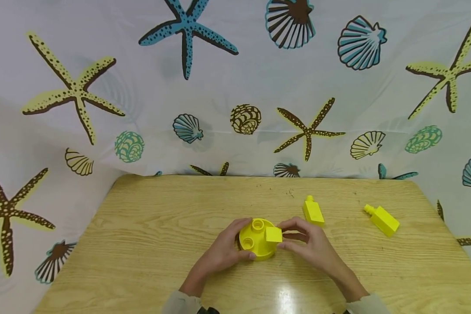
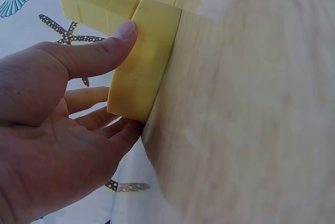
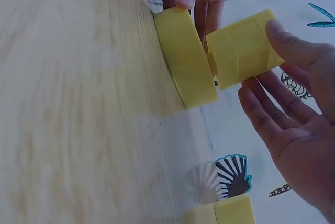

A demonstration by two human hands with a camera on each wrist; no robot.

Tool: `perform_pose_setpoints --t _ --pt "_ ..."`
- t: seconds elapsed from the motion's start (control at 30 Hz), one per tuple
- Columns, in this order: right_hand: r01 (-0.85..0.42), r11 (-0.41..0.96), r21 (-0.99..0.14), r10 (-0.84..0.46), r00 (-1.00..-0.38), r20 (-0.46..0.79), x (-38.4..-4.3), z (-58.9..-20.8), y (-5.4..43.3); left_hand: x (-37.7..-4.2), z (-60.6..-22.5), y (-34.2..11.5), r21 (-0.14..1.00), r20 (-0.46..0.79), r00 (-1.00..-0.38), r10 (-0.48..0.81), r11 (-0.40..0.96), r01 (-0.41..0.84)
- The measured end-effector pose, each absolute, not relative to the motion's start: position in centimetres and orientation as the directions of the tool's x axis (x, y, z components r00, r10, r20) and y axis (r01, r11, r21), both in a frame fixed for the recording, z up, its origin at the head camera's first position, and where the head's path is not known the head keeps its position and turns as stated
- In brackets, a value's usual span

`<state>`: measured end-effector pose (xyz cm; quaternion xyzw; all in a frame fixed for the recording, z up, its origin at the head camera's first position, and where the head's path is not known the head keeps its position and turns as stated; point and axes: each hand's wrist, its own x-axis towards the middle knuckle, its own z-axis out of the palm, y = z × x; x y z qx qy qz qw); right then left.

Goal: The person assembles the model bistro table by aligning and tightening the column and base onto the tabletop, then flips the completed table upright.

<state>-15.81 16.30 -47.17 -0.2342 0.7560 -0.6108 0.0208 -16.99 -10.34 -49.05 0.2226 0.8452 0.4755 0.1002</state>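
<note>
A round yellow disc lies flat on the table, with two raised ring sockets showing on its top. My left hand grips the disc's left side between thumb and fingers. A yellow rectangular block stands upright at the disc's right side, its neck partly showing in a narrow gap above the disc. My right hand holds that block near its top, the thumb on one side and fingers on the other. How deep the neck sits is hidden.
Two more yellow blocks with narrow ribbed necks lie on the wooden table: one block just beyond my right hand, another block farther right. A white cloth with starfish and shells hangs behind the table and along its sides.
</note>
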Motion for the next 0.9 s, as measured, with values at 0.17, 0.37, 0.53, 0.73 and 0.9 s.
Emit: perform_pose_setpoints --t 0.17,0.37,0.53,0.73,0.9 --pt "-0.378 0.217 -0.900 -0.363 -0.887 0.285 -16.1 -47.2 15.6 -17.2 -49.2 -10.3 0.849 0.052 -0.877 0.478 0.441 0.290" --pt "-0.492 0.320 -0.810 -0.440 -0.834 0.333 -16.8 -47.1 15.2 -17.2 -49.2 -10.2 0.849 0.055 -0.879 0.474 0.440 0.291" --pt "-0.496 0.301 -0.815 -0.498 -0.810 0.309 -16.9 -47.0 15.5 -17.0 -49.2 -10.2 0.852 0.056 -0.880 0.472 0.437 0.289" --pt "-0.411 0.193 -0.891 -0.564 -0.789 0.241 -17.1 -46.7 16.1 -16.8 -49.1 -10.2 0.858 0.048 -0.883 0.467 0.433 0.276" --pt "-0.339 0.141 -0.930 -0.569 -0.797 0.204 -17.2 -46.6 15.8 -16.9 -48.9 -10.3 0.863 0.040 -0.890 0.455 0.434 0.260"
